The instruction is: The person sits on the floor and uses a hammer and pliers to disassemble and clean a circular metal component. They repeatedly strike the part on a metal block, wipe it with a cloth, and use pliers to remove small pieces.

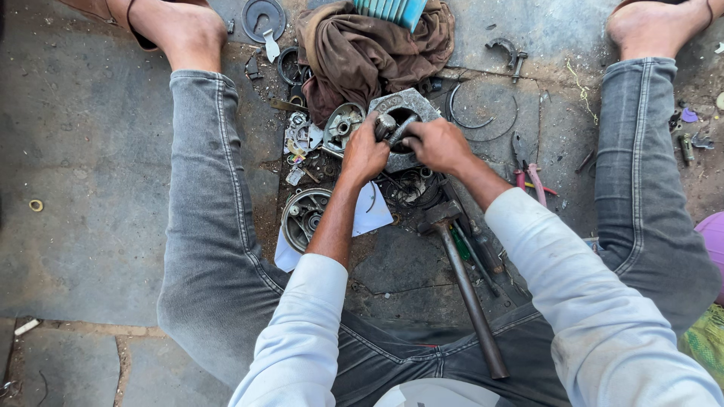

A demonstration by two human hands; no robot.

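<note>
A grey metal housing with a round hollow is lying flat on the floor just above the middle of the frame, its grimy rim facing up. A small dark cylindrical part is sitting tilted in that hollow, greasy and partly hidden, so its exact shape is hard to tell.

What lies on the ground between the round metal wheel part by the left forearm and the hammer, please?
In the head view, a white sheet of paper lies between the round wheel part and the hammer, partly under the left forearm.
</note>
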